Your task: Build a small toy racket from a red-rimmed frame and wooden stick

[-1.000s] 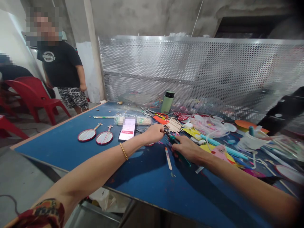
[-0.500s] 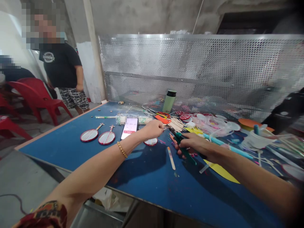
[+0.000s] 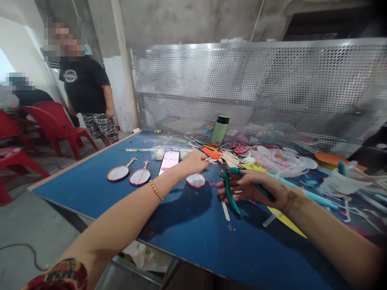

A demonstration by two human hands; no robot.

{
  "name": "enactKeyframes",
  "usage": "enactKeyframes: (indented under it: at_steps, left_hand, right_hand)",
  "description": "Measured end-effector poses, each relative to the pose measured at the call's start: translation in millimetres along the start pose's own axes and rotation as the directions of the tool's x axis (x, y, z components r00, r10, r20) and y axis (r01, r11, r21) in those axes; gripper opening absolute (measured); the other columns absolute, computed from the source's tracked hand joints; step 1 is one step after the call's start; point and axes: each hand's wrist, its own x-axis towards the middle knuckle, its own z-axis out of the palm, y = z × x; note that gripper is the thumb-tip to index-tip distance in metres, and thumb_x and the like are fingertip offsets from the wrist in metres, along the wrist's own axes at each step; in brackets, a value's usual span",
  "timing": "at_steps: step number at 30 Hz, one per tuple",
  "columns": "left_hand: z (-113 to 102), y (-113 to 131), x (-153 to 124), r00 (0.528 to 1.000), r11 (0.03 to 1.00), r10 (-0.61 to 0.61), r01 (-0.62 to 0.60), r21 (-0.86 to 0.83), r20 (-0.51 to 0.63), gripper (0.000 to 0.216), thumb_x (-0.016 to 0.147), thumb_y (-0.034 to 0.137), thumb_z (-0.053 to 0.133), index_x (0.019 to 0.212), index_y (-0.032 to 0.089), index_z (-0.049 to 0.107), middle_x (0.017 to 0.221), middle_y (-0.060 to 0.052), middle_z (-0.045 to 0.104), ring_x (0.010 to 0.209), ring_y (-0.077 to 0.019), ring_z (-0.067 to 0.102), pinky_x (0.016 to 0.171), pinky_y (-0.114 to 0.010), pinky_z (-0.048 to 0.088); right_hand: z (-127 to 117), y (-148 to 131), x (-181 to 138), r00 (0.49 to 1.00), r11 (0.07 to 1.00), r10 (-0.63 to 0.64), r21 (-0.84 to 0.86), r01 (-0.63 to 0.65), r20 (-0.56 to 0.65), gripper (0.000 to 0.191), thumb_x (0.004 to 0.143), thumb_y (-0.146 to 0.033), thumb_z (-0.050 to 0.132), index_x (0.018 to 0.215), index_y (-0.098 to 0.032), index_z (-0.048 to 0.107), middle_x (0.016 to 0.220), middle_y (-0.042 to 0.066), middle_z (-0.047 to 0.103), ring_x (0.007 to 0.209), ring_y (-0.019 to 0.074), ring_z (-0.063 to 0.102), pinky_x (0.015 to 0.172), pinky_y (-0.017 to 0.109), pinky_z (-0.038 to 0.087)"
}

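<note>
My left hand [image 3: 195, 163] is closed in a pinch on a short thin wooden stick [image 3: 207, 159], whose end pokes out from the fingertips. In my right hand [image 3: 256, 184] are green-handled nippers [image 3: 231, 197] with their handles spread apart; the dark jaws point up, just right of the stick and apart from it. Under my left wrist lies a small round red-rimmed piece [image 3: 196, 180]. Two similar ones with stick necks, a left one [image 3: 118, 173] and a nearer one [image 3: 140, 176], lie further left. A flat craft stick [image 3: 225, 210] lies partly hidden below the nippers.
A phone [image 3: 169, 162] showing a timer lies behind my left forearm. Further back are orange scissors [image 3: 212, 153], a green bottle [image 3: 220, 129] and a perforated metal screen [image 3: 242, 80]. A white cup [image 3: 341, 183] and clutter fill the right. A person [image 3: 86, 88] stands at left.
The nippers' handles have spread as my right fingers loosened, and the jaws have moved away from the stick in my left hand. The view has shifted slightly.
</note>
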Motion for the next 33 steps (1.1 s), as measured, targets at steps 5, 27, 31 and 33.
enactKeyframes:
  at_steps: [5, 27, 31, 33]
  left_hand:
    - [-10, 15, 0, 0.978, 0.975, 0.028, 0.019, -0.223, 0.208, 0.020, 0.084, 0.019, 0.065, 0.064, 0.017, 0.063, 0.051, 0.006, 0.032, 0.045, -0.0078, 0.025, 0.046, -0.026, 0.023]
    - [18, 14, 37, 0.914, 0.965, -0.262, 0.252, 0.073, 0.310, 0.023, 0.097, 0.033, 0.063, 0.108, 0.013, 0.064, 0.100, -0.004, 0.065, 0.080, -0.0151, 0.065, 0.068, -0.030, 0.057]
    - [6, 27, 27, 0.929, 0.975, -0.213, 0.223, 0.003, 0.302, 0.011, 0.094, 0.018, 0.058, 0.098, 0.011, 0.065, 0.079, -0.003, 0.065, 0.053, -0.0081, 0.048, 0.049, -0.021, 0.040]
    - [-4, 37, 17, 0.939, 0.981, -0.152, 0.182, -0.070, 0.307, 0.020, 0.087, 0.008, 0.051, 0.100, 0.011, 0.067, 0.075, -0.004, 0.066, 0.047, -0.0072, 0.040, 0.045, -0.023, 0.031]
  right_hand:
    - [-5, 4, -8, 0.988, 0.997, -0.046, 0.063, 0.037, 0.145, 0.056, 0.069, -0.029, 0.061, 0.124, -0.017, 0.057, 0.121, 0.014, 0.071, 0.115, 0.0348, 0.066, 0.099, 0.053, 0.050]
    - [-20, 8, -32, 0.961, 0.966, -0.255, 0.018, 0.258, -0.108, 0.052, 0.069, -0.031, 0.059, 0.120, -0.022, 0.059, 0.121, 0.012, 0.070, 0.109, 0.0334, 0.068, 0.090, 0.048, 0.054]
    - [-29, 7, -29, 0.929, 0.953, -0.301, -0.037, 0.301, -0.215, 0.041, 0.072, -0.026, 0.066, 0.112, -0.021, 0.062, 0.117, 0.011, 0.072, 0.094, 0.0295, 0.071, 0.079, 0.041, 0.057]
    - [-30, 9, -25, 0.887, 0.934, -0.354, -0.062, 0.352, -0.297, 0.037, 0.072, -0.023, 0.067, 0.108, -0.020, 0.064, 0.114, 0.010, 0.072, 0.090, 0.0267, 0.071, 0.074, 0.036, 0.057]
